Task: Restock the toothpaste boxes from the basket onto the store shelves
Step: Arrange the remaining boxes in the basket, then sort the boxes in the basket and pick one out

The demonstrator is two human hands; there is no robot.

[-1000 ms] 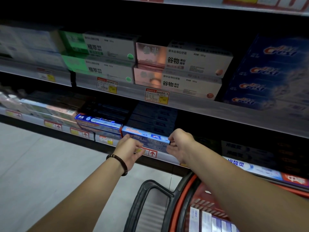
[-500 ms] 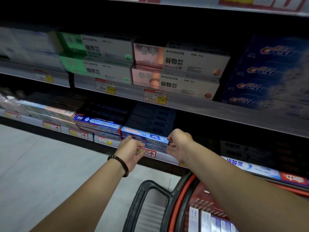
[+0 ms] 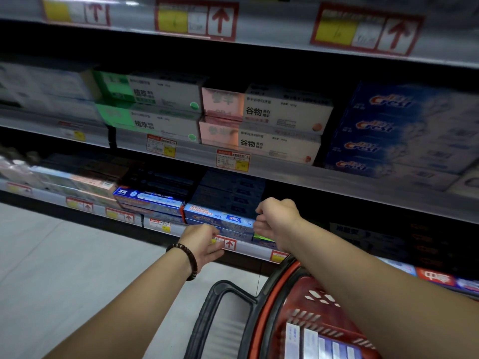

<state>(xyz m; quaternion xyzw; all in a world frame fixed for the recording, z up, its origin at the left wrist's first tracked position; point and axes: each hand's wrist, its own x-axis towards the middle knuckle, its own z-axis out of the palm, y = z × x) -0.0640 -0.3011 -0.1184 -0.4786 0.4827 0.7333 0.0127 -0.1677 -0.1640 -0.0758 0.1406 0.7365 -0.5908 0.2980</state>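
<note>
1 likely light, stiff toothpaste box (image 3: 220, 219), best gripped endwise: right hand (image 3: 278, 222) curls on its right end; left hand (image 3: 203, 242) below, hold unclear.

The person's two forearms, seen from above by the head-worn camera, are bare from the lower edge of the frame up to the left hand (image 3: 204, 239) and the right hand (image 3: 278, 221), with skin uncovered along their whole visible length. The left wrist carries a bracelet (image 3: 190, 260): a single strand of small, rounded, dark brown to black beads, closely strung and faintly glossy, lying snug across the wrist just behind the hand. Both hands are slightly blurred, so finer detail of fingers and nails cannot be made out.
</note>
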